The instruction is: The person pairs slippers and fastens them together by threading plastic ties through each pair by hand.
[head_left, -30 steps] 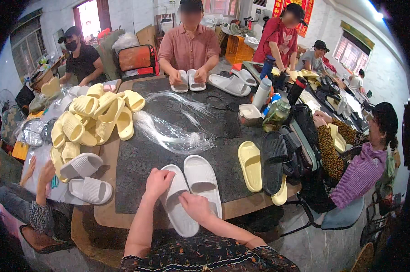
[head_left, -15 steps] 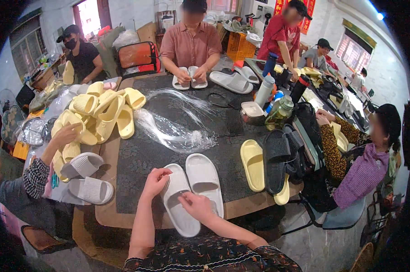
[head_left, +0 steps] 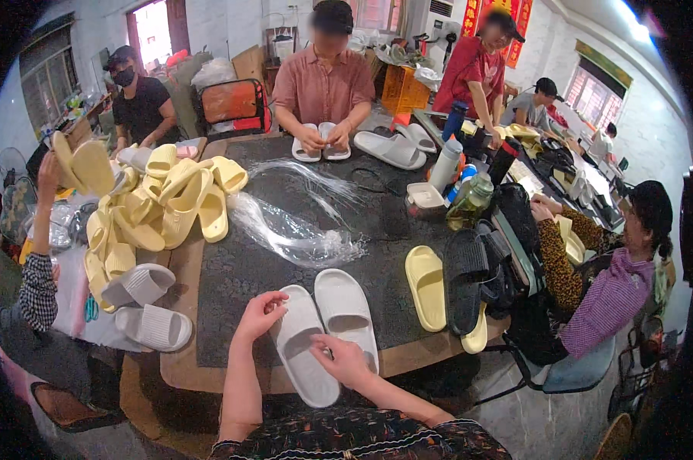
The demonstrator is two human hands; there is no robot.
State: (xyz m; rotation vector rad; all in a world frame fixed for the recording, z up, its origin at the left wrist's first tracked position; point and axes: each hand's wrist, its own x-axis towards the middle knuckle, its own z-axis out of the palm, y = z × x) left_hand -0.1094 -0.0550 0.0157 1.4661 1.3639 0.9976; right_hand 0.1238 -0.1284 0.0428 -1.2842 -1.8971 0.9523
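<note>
A pair of light grey slippers (head_left: 345, 304) lies side by side at the table's near edge, toes pointing away from me. My left hand (head_left: 260, 316) is beside the left slipper's strap, its fingers bent and thumb close to the forefinger. Over that slipper's foot opening, my right hand (head_left: 343, 360) has its fingertips drawn together. Anything pinched in either hand is too small to make out. Beyond the pair, a bundle of clear thin plastic strands (head_left: 296, 238) is spread on the dark mat (head_left: 385, 253).
A heap of yellow slippers (head_left: 181, 195) covers the table's left, with two grey slippers (head_left: 156, 327) nearer me. To the right are a yellow slipper (head_left: 426, 287), a black slipper (head_left: 466, 280) and bottles (head_left: 444, 165). Co-workers sit and stand around; one across handles grey slippers (head_left: 322, 146).
My hands stay at the left slipper, the right shifting slightly, its fingers lifting a little. At the left, a co-worker's hand has raised yellow slippers off the heap. The view has shifted slightly.
</note>
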